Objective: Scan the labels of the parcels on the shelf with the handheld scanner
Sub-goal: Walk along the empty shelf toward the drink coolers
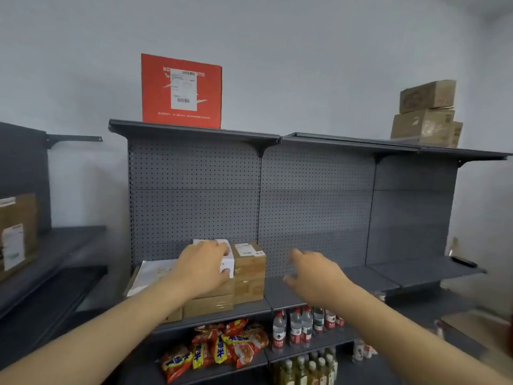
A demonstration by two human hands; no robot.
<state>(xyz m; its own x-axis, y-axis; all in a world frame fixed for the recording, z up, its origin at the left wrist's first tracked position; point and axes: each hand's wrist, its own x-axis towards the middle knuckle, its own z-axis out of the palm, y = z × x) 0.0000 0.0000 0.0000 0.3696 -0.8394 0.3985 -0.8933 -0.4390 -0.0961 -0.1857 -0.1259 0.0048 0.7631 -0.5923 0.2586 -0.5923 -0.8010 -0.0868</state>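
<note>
Head view: the left hand (204, 269) grips a small white parcel (226, 259) atop the stacked brown parcels (249, 273) on the middle shelf (319, 284), fingers curled over its top. The right hand (313, 276) hovers with fingers spread and empty; it is blurred. A dark object that may be the handheld scanner (464, 262) lies well to the right of the right fingers, long axis along the shelf, so the right hand is judged nearer.

Both arms stretched forward, left hand (204, 266) fingers curled downward in a grip, right hand (315, 276) fingers loosely spread, blurred
</note>
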